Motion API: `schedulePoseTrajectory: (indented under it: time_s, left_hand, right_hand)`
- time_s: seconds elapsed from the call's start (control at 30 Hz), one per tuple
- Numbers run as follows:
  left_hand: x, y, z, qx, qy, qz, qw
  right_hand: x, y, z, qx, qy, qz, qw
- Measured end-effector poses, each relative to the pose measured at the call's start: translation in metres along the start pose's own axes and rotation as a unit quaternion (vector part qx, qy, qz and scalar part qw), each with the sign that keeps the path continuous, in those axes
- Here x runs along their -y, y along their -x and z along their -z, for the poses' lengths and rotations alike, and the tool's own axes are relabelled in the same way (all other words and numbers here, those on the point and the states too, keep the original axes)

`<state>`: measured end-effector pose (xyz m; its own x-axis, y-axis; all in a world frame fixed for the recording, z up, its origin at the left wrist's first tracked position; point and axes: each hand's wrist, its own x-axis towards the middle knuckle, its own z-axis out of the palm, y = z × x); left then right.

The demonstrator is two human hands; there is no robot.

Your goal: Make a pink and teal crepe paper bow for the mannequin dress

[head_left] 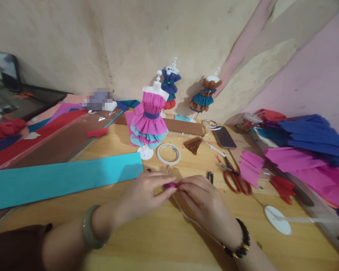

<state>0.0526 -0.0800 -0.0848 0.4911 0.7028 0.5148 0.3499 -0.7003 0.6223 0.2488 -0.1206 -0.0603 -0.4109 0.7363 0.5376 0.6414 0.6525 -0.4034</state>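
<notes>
Both of my hands meet at the front middle of the table, pinching a small magenta piece of crepe paper (171, 184) between thumbs and fingers. My left hand (151, 190) has its end, and my right hand (200, 195) grips the other. A thin white cord (190, 220) trails beneath them toward my right wrist. Just beyond stands a white mini dress form in a magenta and light-blue ruffled paper dress (150, 120), a dark blue band at its waist. Beside its base lies a roll of double-sided tape (168, 154). Past my right fingers is a dark clip-like object (210, 177).
Red-handled scissors (237, 182), a phone (225, 137) and a brown tassel-like paper fan (193, 145) lie right. A turquoise paper strip (64, 180) spans the left. Two dressed forms, one blue (170, 84), one brown (205, 96), stand behind. Blue crepe paper (313, 135) heaps at right.
</notes>
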Motion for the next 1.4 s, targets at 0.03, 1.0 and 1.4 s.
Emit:
schedulePoseTrajectory:
  time_s: [0.03,1.0,1.4]
  left_hand:
    - [0.000,-0.001,0.001,0.017,0.020,0.030,0.999]
    - [0.002,-0.005,0.009,0.189,0.002,0.017,0.982]
    - [-0.009,-0.004,0.006,0.155,-0.044,0.031,0.986]
  right_hand:
    - [0.000,0.000,0.000,0.003,0.001,0.004,1.000]
    - [-0.001,0.003,-0.004,0.052,0.004,-0.010,0.999]
    - [0.000,0.003,-0.004,0.029,0.025,-0.005,0.999]
